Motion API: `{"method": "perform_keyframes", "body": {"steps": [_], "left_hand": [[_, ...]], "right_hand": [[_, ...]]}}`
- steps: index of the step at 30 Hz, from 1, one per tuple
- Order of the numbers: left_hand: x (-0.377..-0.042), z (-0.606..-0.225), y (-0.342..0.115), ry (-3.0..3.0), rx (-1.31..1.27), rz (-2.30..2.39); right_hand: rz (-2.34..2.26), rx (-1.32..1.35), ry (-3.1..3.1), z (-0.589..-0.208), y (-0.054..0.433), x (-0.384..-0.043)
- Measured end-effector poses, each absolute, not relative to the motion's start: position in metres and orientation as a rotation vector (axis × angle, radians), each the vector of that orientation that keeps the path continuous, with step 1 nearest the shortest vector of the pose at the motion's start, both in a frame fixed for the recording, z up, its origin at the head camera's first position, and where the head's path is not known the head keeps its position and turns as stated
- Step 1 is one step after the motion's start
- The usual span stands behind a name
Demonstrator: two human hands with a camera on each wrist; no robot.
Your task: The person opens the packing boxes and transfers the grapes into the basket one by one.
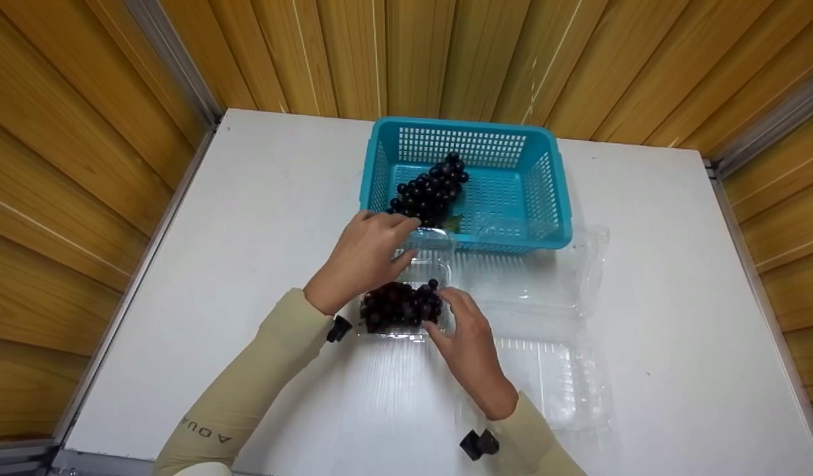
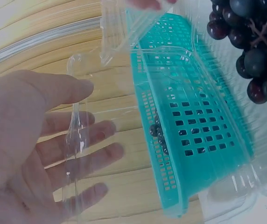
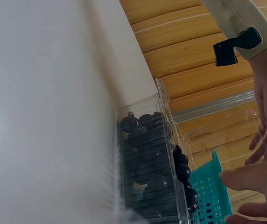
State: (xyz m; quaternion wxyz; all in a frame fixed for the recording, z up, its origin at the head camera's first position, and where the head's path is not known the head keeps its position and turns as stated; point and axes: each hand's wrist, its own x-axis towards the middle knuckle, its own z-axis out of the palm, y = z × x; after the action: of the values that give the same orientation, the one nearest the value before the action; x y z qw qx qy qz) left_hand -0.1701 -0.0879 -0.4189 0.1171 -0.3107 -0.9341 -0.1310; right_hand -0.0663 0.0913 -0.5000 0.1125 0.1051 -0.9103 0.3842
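Observation:
A bunch of dark grapes (image 1: 394,307) lies in a clear plastic clamshell box (image 1: 406,336), some of it standing above the rim in the right wrist view. My left hand (image 1: 366,254) is at the raised clear lid (image 2: 171,60), thumb and straight fingers spread on either side of its edge. At the right end of the bunch is my right hand (image 1: 471,340), thumb and forefinger apart and close beside the grapes. Part of the box is hidden behind the left hand and forearm.
Behind the box stands a turquoise basket (image 1: 563,211) with another bunch of dark grapes (image 1: 432,188) and a green leaf (image 1: 452,223). A second clear box (image 1: 545,383) lies open to the right, overlapping the basket's front. Wooden panels (image 1: 413,59) enclose the white table (image 1: 247,231).

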Motion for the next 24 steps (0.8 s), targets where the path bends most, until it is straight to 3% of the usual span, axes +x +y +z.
{"method": "perform_keyframes", "body": {"steps": [9,24], "left_hand": [[-0.171,-0.418,-0.085,-2.735,-0.901,-0.336],[-0.159,-0.421,-0.092,-2.543,-0.985,-0.433]], "right_hand": [[1.086,0.466,-2.773,-0.504,0.088,-0.066],[1.073,0.475,-2.803,-0.506,0.089,-0.065]]}}
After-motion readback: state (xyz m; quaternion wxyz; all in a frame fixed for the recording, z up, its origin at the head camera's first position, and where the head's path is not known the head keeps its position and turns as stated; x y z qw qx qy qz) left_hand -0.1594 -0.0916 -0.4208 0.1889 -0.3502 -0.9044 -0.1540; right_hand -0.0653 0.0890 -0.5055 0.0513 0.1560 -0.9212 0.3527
